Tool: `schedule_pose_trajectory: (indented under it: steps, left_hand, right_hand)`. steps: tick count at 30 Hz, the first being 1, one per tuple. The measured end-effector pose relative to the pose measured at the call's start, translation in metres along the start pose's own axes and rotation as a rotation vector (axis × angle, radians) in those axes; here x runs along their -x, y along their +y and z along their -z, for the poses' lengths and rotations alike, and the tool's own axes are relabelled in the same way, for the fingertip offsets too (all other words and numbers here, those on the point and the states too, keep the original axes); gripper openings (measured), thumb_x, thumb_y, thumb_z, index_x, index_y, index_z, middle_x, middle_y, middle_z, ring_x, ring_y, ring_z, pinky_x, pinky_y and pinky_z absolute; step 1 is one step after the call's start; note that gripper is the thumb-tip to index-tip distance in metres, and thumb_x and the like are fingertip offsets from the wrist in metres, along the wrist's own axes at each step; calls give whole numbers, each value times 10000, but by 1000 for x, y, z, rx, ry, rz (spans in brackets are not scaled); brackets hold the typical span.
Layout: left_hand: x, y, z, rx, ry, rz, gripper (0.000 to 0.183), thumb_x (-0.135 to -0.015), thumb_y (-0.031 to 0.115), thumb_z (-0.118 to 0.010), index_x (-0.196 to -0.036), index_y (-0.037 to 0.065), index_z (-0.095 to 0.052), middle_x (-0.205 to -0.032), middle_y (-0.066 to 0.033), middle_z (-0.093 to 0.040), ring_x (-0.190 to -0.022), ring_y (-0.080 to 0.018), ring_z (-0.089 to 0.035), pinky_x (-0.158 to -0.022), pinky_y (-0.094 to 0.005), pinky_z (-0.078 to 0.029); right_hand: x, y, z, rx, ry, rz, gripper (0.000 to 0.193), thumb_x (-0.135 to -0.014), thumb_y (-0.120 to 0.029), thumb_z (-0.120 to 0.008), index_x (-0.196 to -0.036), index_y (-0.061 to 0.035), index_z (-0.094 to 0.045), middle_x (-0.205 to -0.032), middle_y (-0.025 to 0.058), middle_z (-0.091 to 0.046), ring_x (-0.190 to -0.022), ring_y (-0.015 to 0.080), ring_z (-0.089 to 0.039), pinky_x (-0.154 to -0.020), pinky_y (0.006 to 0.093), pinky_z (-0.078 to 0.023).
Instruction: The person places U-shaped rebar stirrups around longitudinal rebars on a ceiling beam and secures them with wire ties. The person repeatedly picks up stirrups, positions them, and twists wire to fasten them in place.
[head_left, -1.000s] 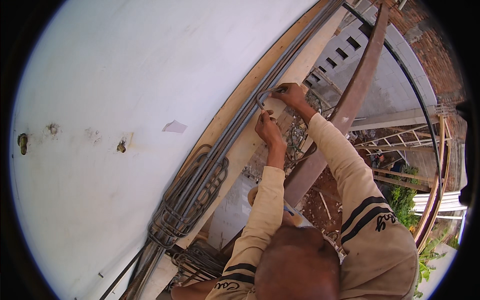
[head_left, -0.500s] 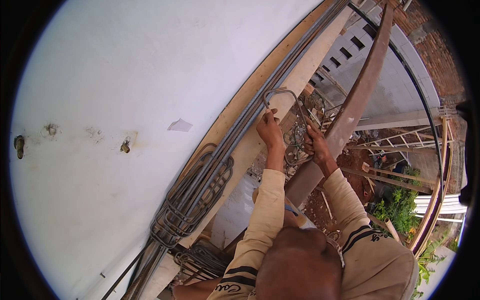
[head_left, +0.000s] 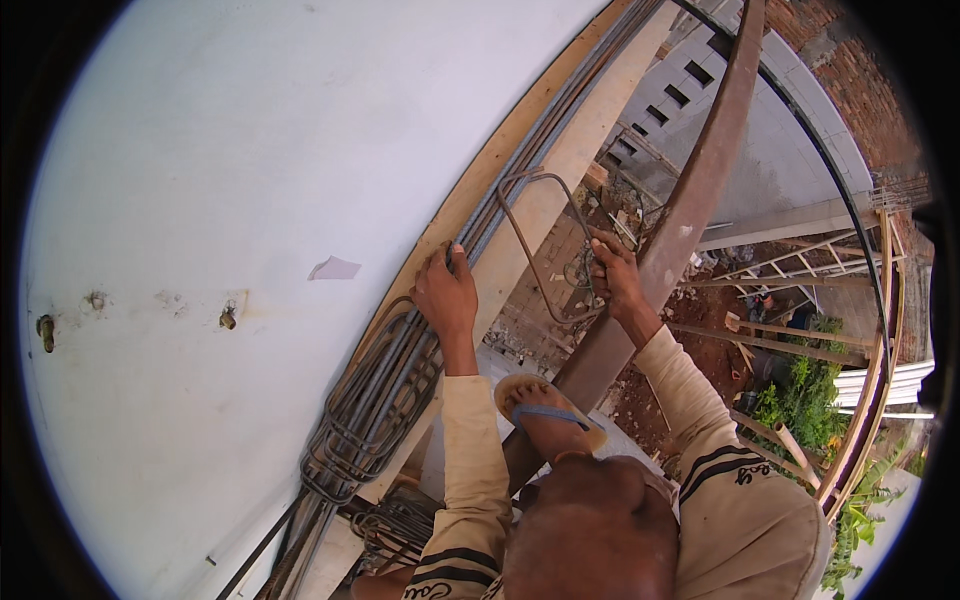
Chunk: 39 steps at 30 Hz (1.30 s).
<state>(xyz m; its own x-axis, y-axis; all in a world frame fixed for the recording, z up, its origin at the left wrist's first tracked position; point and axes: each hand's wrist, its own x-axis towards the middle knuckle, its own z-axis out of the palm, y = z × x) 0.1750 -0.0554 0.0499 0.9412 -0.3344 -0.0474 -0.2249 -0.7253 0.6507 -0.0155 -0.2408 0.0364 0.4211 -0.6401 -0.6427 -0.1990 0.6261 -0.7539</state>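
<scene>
My right hand [head_left: 615,275] is closed on one side of a bent steel stirrup [head_left: 535,262], a thin rectangular loop of rebar. The stirrup hangs beside the long bars, its upper corner overlapping them in view. My left hand [head_left: 446,300] lies over the bundle of long steel reinforcing bars [head_left: 535,150], fingers wrapped round them and partly hidden. Just below that hand, several more stirrups [head_left: 365,425] are bunched around the bars.
The bars lie along a wooden board [head_left: 560,190] beside a white wall [head_left: 200,130]. A brown beam [head_left: 690,200] slants past my right hand. My sandalled foot [head_left: 555,425] stands high above ground strewn with rubble. A ladder [head_left: 800,265] and wooden poles are farther right.
My left hand has let go of the stirrup and moved down and left onto the long bars. My right hand still holds the stirrup, now slightly farther left in view.
</scene>
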Motion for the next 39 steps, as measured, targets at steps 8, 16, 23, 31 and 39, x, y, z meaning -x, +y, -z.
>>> schedule_pose_trajectory:
  steps: [8,16,23,31,39]
  left_hand:
    - [-3,-5,0,-54,-39,-5,434,-1037,366,-541,-1225,18,-717,-1182,-211,-720,-1110,-418,-655,-979,-594,-439]
    - [2,4,13,89,-86,41,449,-1039,376,-543,-1189,-4,-731,-1159,-244,-721,-1123,-433,-652,-998,-532,-466]
    - [-5,1,23,143,-178,66,526,-1037,430,-549,-1247,-29,-697,-1199,-260,-706,-1166,-435,-645,-1014,-489,-481]
    - [-71,50,-28,527,-274,60,475,-993,391,-598,-1014,-68,-719,-939,-179,-710,-890,-306,-651,-845,-408,-481]
    - [-116,103,-43,799,-396,160,173,-904,73,-699,-1033,-42,-689,-864,-82,-678,-707,-171,-621,-668,-315,-490]
  right_hand:
    - [-41,-48,13,218,-212,164,362,-1054,-237,-605,-1412,-189,-609,-632,-92,-365,-469,20,-255,-408,224,-201]
    - [-32,7,-85,-439,-138,31,140,-1047,-213,-603,-1090,-117,-510,-667,-27,-471,-469,49,-356,-386,251,-251]
    - [-40,-4,-102,-427,4,39,118,-1050,-168,-579,-1013,-107,-485,-660,-9,-500,-481,65,-372,-408,250,-270]
    - [-56,-16,-64,-32,58,228,158,-1021,-158,-617,-1147,-65,-639,-735,11,-558,-513,70,-415,-435,255,-307]
    - [-56,-4,-82,351,372,585,316,-1016,-245,-633,-1225,-21,-713,-1045,98,-661,-903,192,-644,-833,370,-512]
